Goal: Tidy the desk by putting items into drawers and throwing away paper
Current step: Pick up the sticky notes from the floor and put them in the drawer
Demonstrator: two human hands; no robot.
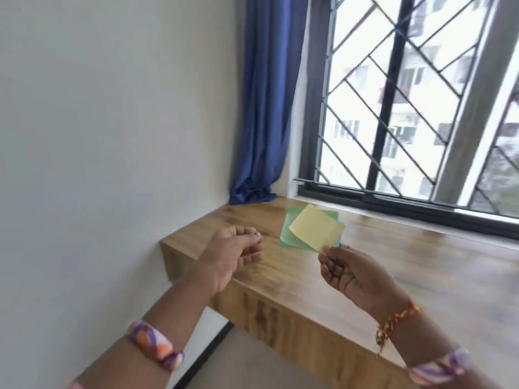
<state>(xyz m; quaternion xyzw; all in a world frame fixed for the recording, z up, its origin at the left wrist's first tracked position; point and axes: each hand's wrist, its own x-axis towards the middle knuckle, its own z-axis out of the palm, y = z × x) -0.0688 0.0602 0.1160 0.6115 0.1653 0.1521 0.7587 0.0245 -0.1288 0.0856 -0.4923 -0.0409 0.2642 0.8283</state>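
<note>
Here, the wooden desk [421, 276] fills most of your view, running along under the barred window [407, 94], with the blue curtain [269, 102] hanging down onto its far left corner. No drawer and no bin is visible from this angle, so you must look for one while you carry the load, and this is where things can go wrong.

Your right hand [354, 273] holds the coloured papers [314, 230] above the desk, pinched only at their lower corner between thumb and fingertips. The yellow sheet is on top, the green one behind it, and a thin blue edge shows at the right side. The sheets fan out, they are not squared together. With such a small pinch on one corner, I think a back sheet can slide out and fall on the desk or the floor when you turn or swing your arm.

Your left hand [233, 254] hangs over the left end of the desk, fingers loosely curled; it seems to hold nothing, though there is a small dark spot at the fingertips which I cannot identify. It is free to support the papers.
</note>
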